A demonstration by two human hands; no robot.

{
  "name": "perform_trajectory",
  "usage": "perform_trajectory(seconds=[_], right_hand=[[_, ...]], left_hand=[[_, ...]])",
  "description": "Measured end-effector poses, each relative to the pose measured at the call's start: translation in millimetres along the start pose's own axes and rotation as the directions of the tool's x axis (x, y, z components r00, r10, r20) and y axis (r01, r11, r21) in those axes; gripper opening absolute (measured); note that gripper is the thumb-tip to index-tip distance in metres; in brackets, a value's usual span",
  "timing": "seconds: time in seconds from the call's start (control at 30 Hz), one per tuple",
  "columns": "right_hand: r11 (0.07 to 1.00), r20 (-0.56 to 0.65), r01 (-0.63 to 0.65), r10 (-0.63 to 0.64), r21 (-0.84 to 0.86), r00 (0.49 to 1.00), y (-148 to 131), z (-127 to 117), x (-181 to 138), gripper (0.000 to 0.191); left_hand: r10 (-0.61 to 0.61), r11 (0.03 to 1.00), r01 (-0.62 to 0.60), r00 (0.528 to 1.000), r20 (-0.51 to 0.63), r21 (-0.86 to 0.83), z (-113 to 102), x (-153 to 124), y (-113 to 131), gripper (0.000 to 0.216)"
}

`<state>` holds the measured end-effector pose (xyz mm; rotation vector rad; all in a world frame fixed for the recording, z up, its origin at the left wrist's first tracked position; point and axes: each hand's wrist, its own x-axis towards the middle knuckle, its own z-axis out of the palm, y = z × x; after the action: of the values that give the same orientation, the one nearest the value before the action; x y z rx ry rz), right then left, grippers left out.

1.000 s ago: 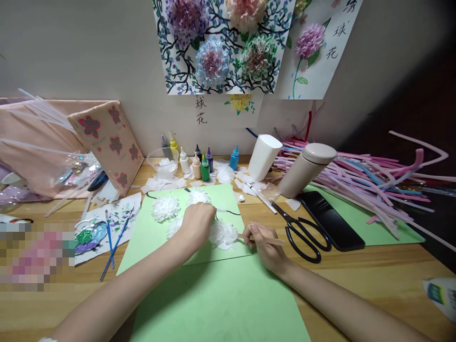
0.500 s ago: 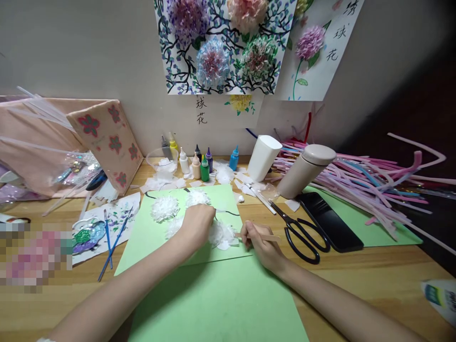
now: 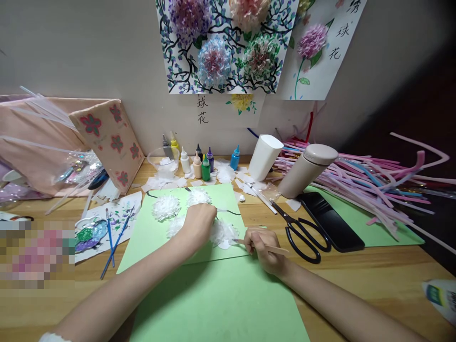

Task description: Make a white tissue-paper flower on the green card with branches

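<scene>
A green paper sheet (image 3: pixel 160 235) lies on the wooden table with white tissue-paper flower puffs on it. My left hand (image 3: pixel 198 224) rests curled on the sheet, pressing down between the puffs. One white puff (image 3: pixel 166 207) sits to its left, and another white puff (image 3: pixel 223 234) lies just to its right. My right hand (image 3: pixel 262 247) pinches a thin wooden stick (image 3: pixel 276 248) like a pen, its tip touching the lower right edge of that puff. A second green sheet (image 3: pixel 221 304) lies nearer to me.
Black scissors (image 3: pixel 301 232) and a dark phone (image 3: pixel 331 221) lie right of my right hand. Behind stand small paint bottles (image 3: pixel 199 164), a white cup (image 3: pixel 263 156) and a beige flask (image 3: pixel 306 170). Pipe cleaners (image 3: pixel 374 185) pile up at right; a paint palette (image 3: pixel 87 232) and brushes lie left.
My right hand has shifted slightly, so the stick's tip now pokes the puff's lower right edge. My left hand stays pressed on the sheet.
</scene>
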<state>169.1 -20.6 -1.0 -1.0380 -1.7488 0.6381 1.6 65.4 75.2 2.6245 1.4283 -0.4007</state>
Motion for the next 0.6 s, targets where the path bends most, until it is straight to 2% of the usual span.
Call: perform_trajectory(seconds=[0.6], right_hand=[[0.970,0.004,-0.245,0.245,-0.002,0.970,2.7,0.2,3.8,0.049]], left_hand=[[-0.013,0.999,0.013,1.000,0.008,0.047,-1.4,-0.7,3.0,0.029]])
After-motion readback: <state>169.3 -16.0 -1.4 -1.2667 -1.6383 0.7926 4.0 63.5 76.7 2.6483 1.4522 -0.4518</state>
